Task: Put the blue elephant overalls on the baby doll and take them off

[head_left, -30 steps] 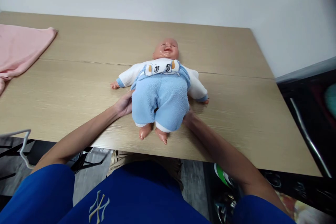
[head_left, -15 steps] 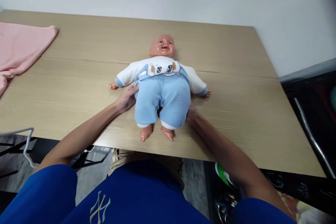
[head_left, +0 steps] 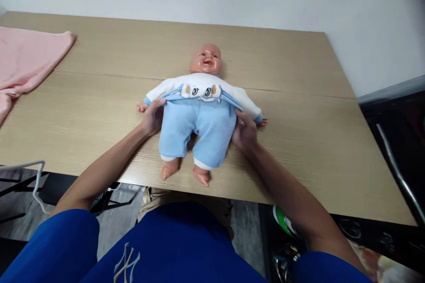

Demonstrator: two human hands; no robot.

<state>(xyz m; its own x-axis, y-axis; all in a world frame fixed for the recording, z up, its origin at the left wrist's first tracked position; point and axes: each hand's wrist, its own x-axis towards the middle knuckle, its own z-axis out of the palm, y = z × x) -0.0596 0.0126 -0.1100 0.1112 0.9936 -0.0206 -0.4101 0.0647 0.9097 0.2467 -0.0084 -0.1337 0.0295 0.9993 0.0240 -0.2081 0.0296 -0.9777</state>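
Note:
A baby doll [head_left: 206,61] lies on its back on the wooden table, head toward the wall and bare feet toward me. It wears a white top [head_left: 203,80] with blue cuffs and light blue fleece pants [head_left: 195,121]. Two cartoon eyes show at the middle of the waist. My left hand [head_left: 153,116] pinches the waistband at one side, pulling it outward. On the opposite side, my right hand [head_left: 245,131] grips the waistband too, its thumb on top and the other fingers partly hidden by the fabric. Between them the waistband is stretched wide.
A pink cloth [head_left: 31,59] lies on the left part of the table [head_left: 299,141]. A white cable [head_left: 36,181] hangs near the front left edge. Below the right front edge are a green and white round object [head_left: 282,220] and other dark items.
Both hands have moved up to the waistband, which is now pulled wider. The doll's legs and pants have shifted left and turned slightly.

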